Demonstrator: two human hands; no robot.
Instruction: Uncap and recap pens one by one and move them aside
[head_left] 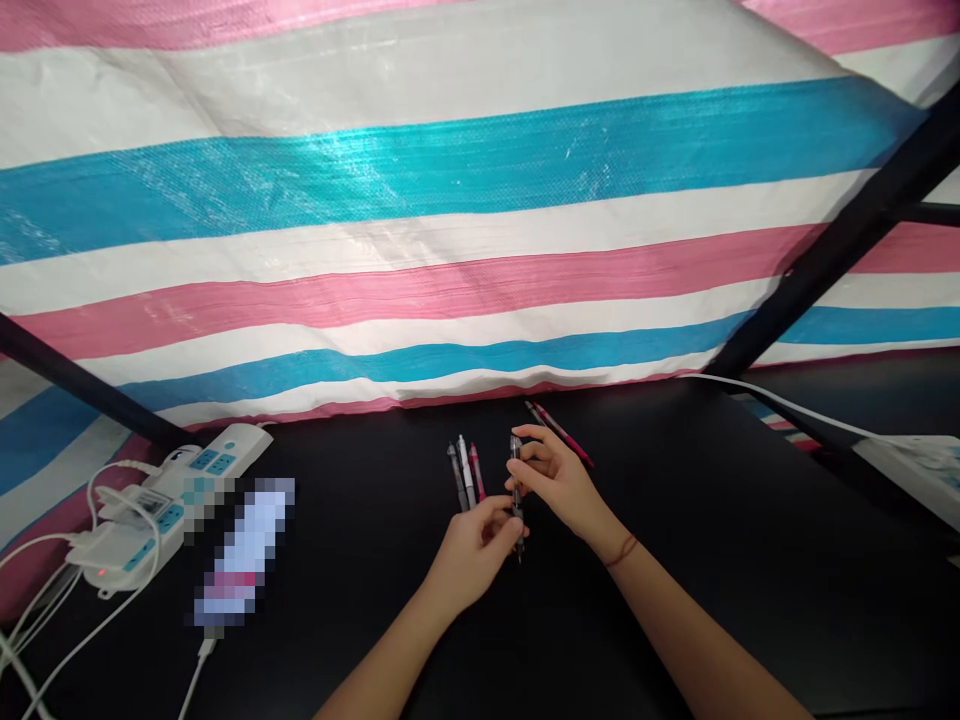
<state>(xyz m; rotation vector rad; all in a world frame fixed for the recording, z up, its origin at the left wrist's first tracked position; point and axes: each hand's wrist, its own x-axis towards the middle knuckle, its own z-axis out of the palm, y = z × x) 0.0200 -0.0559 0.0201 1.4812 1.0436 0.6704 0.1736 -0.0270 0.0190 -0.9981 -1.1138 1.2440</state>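
Between my two hands a dark, partly clear pen (517,492) stands lengthwise, its tip pointing toward me. My left hand (480,545) pinches it low, near the tip. The fingers of my right hand (559,480) close on its upper end. Just beyond my left hand lie a dark pen (456,470), a white pen (466,465) and a red pen (477,468), side by side, their near ends partly hidden by that hand. Behind my right hand rests another red pen (566,436), slanted, with what looks like a further pen alongside it.
All this lies on a black tabletop (360,620). At left are a white power strip (217,460) with plugged-in cables and a blurred-out phone (247,550) on a cable. A striped sheet (450,290) hangs behind, between dark bars. Another white strip (915,470) sits far right.
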